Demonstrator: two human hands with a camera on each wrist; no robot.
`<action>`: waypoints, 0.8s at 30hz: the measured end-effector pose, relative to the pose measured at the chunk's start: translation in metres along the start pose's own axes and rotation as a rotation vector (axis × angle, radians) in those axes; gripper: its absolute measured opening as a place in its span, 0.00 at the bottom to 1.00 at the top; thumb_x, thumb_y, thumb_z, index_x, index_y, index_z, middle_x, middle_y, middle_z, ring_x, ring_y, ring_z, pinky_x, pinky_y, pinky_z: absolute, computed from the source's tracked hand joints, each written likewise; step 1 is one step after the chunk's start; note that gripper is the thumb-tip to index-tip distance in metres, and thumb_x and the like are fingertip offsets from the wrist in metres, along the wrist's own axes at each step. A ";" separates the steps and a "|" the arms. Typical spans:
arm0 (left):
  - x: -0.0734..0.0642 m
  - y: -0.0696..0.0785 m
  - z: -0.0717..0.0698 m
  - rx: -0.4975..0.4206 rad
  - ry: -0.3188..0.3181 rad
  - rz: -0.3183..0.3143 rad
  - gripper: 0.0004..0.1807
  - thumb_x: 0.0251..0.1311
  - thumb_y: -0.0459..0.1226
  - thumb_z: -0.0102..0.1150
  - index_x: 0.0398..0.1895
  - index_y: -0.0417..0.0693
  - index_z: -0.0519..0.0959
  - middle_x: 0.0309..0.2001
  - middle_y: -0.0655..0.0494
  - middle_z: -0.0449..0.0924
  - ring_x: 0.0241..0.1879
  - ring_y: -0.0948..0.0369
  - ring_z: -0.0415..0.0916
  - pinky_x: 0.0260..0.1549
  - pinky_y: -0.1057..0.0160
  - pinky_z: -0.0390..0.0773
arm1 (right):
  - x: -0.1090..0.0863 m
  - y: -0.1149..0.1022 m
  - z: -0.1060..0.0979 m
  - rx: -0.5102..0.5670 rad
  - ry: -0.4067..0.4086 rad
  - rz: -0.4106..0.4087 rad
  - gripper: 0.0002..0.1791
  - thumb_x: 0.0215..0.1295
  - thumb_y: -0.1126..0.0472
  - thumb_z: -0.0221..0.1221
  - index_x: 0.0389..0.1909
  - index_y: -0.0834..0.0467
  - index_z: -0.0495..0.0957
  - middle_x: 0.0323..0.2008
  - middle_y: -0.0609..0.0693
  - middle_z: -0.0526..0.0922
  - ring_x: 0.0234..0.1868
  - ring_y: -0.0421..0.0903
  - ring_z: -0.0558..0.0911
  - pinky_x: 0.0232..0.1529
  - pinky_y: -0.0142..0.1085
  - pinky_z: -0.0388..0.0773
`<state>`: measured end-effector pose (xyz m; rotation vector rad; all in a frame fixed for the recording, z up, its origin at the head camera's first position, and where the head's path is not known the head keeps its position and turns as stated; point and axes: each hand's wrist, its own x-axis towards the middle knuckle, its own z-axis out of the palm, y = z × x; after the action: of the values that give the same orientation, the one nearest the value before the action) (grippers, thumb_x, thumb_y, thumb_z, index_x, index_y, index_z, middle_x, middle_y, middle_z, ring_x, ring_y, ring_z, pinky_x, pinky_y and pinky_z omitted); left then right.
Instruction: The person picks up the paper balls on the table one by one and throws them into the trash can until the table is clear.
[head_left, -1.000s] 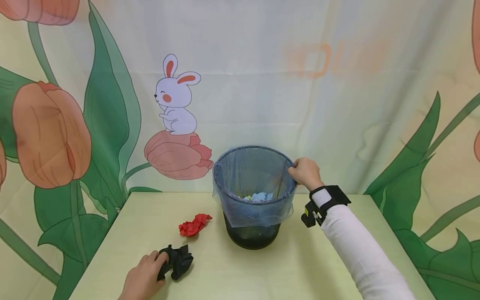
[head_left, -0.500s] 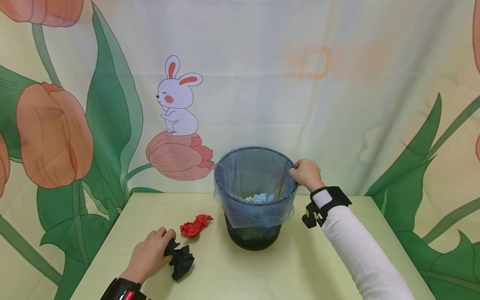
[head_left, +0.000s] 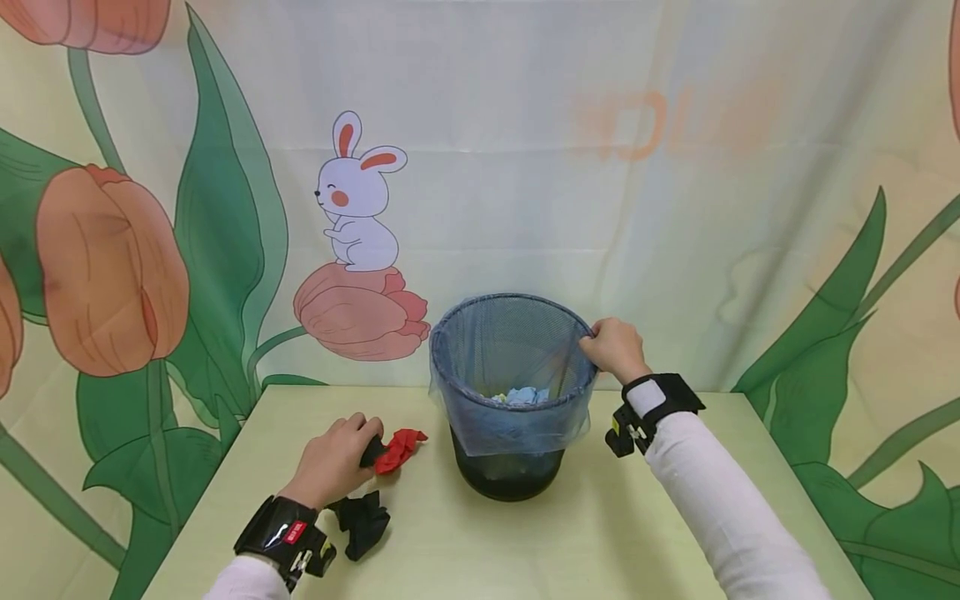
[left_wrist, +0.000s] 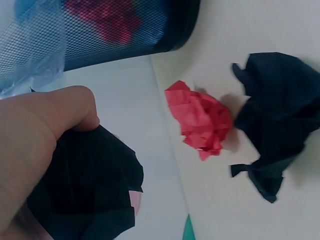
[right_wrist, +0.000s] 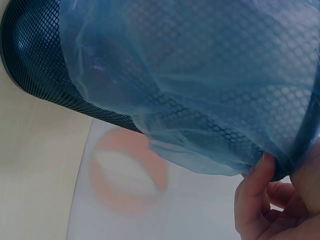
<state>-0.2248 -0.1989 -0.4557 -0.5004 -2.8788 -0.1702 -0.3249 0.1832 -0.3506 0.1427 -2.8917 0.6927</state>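
My left hand pinches a crumpled piece of black paper above the table, thumb curled over it in the left wrist view. A crumpled red paper lies on the table, partly covered by the held paper in the head view. Nearer the front, a second crumpled black paper rests below my left hand. My right hand grips the right rim of a black mesh trash bin, which stands upright. Its blue liner bag folds over the rim, and my fingers hold both.
Light blue crumpled paper lies inside the bin. The pale table ends at the back against a printed curtain with tulips and a rabbit. Each wrist wears a strapped camera.
My left hand has lifted one black paper off the table and carried it up and rightward, past the other black paper. My right hand keeps its hold on the bin rim.
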 end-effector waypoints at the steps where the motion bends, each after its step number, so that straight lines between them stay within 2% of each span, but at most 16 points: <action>1: 0.003 0.000 -0.002 0.001 0.003 0.002 0.26 0.35 0.38 0.75 0.40 0.52 0.73 0.33 0.53 0.72 0.33 0.57 0.70 0.24 0.58 0.80 | 0.000 0.000 0.000 0.000 0.002 0.001 0.21 0.55 0.64 0.51 0.07 0.52 0.56 0.07 0.43 0.55 0.08 0.39 0.63 0.12 0.27 0.53; 8: 0.022 0.002 -0.013 0.010 0.011 0.014 0.25 0.36 0.38 0.75 0.41 0.52 0.73 0.33 0.52 0.72 0.32 0.56 0.70 0.24 0.58 0.80 | 0.001 0.000 -0.001 -0.004 0.005 0.009 0.21 0.56 0.64 0.51 0.07 0.52 0.55 0.07 0.43 0.55 0.09 0.39 0.61 0.13 0.27 0.52; 16: 0.043 0.004 -0.029 0.055 0.006 0.060 0.27 0.36 0.38 0.75 0.42 0.50 0.72 0.33 0.51 0.72 0.32 0.55 0.71 0.25 0.59 0.80 | 0.000 -0.001 -0.001 -0.013 0.007 0.003 0.21 0.56 0.64 0.51 0.07 0.52 0.55 0.07 0.43 0.55 0.08 0.39 0.61 0.13 0.27 0.52; 24: 0.060 0.006 -0.046 0.037 0.028 0.091 0.25 0.38 0.37 0.73 0.41 0.49 0.72 0.34 0.50 0.73 0.34 0.54 0.73 0.27 0.55 0.81 | 0.001 -0.001 0.000 -0.022 0.011 0.012 0.21 0.55 0.64 0.52 0.07 0.52 0.56 0.07 0.43 0.56 0.09 0.39 0.61 0.13 0.28 0.52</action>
<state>-0.2688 -0.1810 -0.3973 -0.6147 -2.8194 -0.1078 -0.3258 0.1822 -0.3503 0.1182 -2.8908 0.6614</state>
